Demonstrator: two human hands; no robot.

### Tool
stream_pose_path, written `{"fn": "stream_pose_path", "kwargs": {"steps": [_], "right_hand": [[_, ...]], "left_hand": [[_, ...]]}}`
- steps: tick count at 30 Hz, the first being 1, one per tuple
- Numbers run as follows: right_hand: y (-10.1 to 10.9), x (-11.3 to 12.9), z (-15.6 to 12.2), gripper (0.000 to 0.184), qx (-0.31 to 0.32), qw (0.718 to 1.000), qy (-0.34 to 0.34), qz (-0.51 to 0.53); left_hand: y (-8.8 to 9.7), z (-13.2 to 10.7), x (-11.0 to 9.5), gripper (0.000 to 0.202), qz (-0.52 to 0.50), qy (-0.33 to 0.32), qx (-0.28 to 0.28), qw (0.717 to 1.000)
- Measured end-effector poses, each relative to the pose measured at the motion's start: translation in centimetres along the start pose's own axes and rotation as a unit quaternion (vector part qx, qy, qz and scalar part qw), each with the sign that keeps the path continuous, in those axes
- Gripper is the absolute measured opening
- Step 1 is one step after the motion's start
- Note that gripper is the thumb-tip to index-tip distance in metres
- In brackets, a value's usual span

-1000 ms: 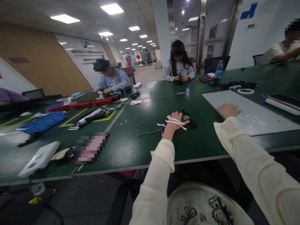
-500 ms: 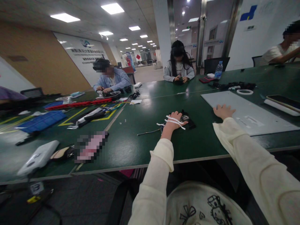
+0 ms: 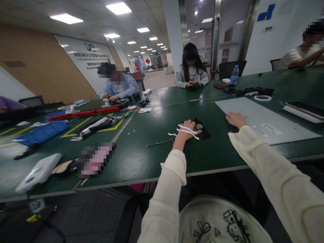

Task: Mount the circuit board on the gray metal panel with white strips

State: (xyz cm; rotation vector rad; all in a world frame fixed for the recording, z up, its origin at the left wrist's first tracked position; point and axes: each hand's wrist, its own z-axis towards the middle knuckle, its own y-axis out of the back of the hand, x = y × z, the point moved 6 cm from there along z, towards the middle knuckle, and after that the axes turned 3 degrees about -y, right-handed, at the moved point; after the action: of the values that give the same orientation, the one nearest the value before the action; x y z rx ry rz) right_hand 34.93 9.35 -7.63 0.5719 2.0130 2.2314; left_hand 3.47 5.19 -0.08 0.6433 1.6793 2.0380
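My left hand (image 3: 186, 129) lies on a small black item (image 3: 201, 130) in the middle of the green table (image 3: 141, 152), with white straps across the back of the hand. Its fingers curl over the black item, which carries a small metal part. My right hand (image 3: 236, 118) rests flat, fingers apart, on the near left corner of a large grey-white board (image 3: 263, 118). A thin dark wire (image 3: 158, 143) lies on the table just left of my left hand.
Three other people sit along the far and right sides of the table. A water bottle (image 3: 234, 74), a white tape ring (image 3: 262, 98), a phone (image 3: 305, 108), a blue tray (image 3: 42, 132), a red strip (image 3: 83, 113) and a white device (image 3: 37, 172) lie around.
My right hand has slid a little to the left along the board's near edge. My left hand has stayed on the black item.
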Motion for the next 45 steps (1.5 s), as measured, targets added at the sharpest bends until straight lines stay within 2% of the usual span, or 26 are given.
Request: {"fn": "stream_pose_path", "kwargs": {"steps": [10, 15, 20, 25, 32, 36, 40, 45], "right_hand": [[0.2, 0.8, -0.4, 0.056, -0.009, 0.999, 0.040, -0.007], [0.6, 1.5, -1.1, 0.056, 0.008, 0.999, 0.041, -0.023], [0.7, 2.4, -1.6, 0.057, 0.026, 0.998, 0.062, -0.020], [0.7, 4.1, -2.5, 0.057, 0.042, 0.994, 0.096, -0.007], [1.1, 7.7, -5.6, 0.058, 0.065, 0.982, 0.178, 0.018], [1.4, 10.7, -8.4, 0.057, 0.090, 0.961, 0.258, 0.037], [2.2, 13.5, -11.7, 0.052, 0.096, 0.932, 0.344, 0.065], [3.3, 16.2, -15.9, 0.052, 0.121, 0.863, 0.474, 0.125]], "left_hand": [[-0.2, 0.3, 0.3, 0.058, -0.004, 0.000, 0.005, 1.000], [-0.2, 0.2, 0.3, 0.056, 0.001, -0.012, -0.013, 1.000], [0.1, 0.1, 0.1, 0.056, 0.003, -0.013, -0.005, 1.000], [1.4, 0.0, 0.1, 0.054, 0.000, -0.018, -0.020, 1.000], [5.0, -0.1, 1.6, 0.055, 0.004, 0.003, -0.084, 0.996], [6.5, 0.0, 1.8, 0.056, -0.002, 0.014, -0.104, 0.994], [7.2, 0.3, 1.3, 0.057, -0.005, 0.005, -0.117, 0.993], [7.5, 0.5, 0.8, 0.056, -0.005, -0.009, -0.124, 0.992]]}}
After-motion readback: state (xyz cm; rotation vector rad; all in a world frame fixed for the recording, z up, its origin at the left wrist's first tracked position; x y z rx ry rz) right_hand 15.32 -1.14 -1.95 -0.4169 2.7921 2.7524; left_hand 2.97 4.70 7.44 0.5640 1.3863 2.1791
